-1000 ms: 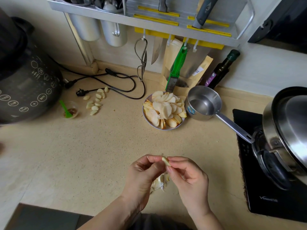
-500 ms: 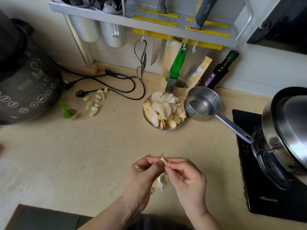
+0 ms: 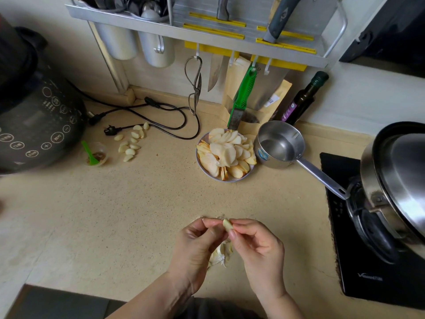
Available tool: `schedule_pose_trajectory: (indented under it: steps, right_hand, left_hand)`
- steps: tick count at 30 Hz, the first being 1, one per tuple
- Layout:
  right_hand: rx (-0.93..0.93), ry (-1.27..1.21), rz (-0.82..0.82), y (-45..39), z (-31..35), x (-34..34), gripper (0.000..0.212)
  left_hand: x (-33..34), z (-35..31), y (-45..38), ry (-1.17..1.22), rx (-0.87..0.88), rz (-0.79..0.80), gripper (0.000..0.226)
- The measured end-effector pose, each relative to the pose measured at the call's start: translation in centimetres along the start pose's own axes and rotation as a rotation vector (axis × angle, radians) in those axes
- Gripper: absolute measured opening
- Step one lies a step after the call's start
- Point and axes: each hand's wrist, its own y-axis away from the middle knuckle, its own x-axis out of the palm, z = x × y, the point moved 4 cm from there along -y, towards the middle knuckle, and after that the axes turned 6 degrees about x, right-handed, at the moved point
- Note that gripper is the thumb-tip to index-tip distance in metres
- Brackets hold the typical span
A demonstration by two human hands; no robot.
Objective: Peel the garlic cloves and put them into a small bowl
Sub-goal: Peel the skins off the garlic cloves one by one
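Pale and slick-looking, the garlic clove (image 3: pixel 227 225) is pinched between the fingertips of the left hand (image 3: pixel 199 245) and the right hand (image 3: pixel 255 244) above the worktop (image 3: pixel 115 215), with loose papery skin (image 3: pixel 220 255) bunched just below it. Held by so little, it could squirt free and roll away. No empty small bowl shows, only peeled cloves (image 3: pixel 131 143) lying bare beside the cooker (image 3: pixel 34 116).

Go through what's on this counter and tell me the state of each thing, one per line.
Garlic clove: pinched between both hands.
Left hand: gripping the clove.
Right hand: gripping the clove.
Garlic skins: loose under the hands.
Peeled cloves: lying on the counter.
Saucepan: upright, lidless.
Plug: unplugged.
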Motion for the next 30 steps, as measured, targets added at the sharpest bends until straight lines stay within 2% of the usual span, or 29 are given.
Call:
schedule_pose_trajectory:
  steps: [4,9,14,16,20,24,30]
  right_hand:
    - [-0.009,0.002,-0.005,0.0,0.1,0.0,0.016]
    - [0.015,-0.037,-0.024,0.0,-0.2,0.1,0.014]
    - [-0.016,-0.001,-0.031,-0.1,-0.1,0.2,0.012]
    - [-0.023,0.0,-0.021,0.0,-0.1,0.2,0.007]
    - [0.018,-0.052,-0.024,0.0,-0.5,0.2,0.013]
    - [0.062,-0.097,-0.035,0.0,-0.9,0.2,0.008]
    - [0.021,-0.017,-0.014,0.1,-0.8,0.0,0.009]
  left_hand:
    - [0.1,-0.1,-0.1,-0.01,-0.006,-0.009,0.017]
    - [0.3,0.0,0.0,-0.011,0.021,-0.007,0.004]
    - [0.2,-0.1,-0.1,-0.02,0.021,0.0,0.021]
    - [0.2,0.0,-0.1,-0.02,0.028,0.002,0.017]
    - [0.2,-0.1,-0.1,-0.014,0.05,0.007,0.009]
    - [0.1,-0.2,0.0,-0.12,0.081,0.021,0.021]
    - [-0.2,-0.6,0.0,-0.272,0.136,-0.015,0.005]
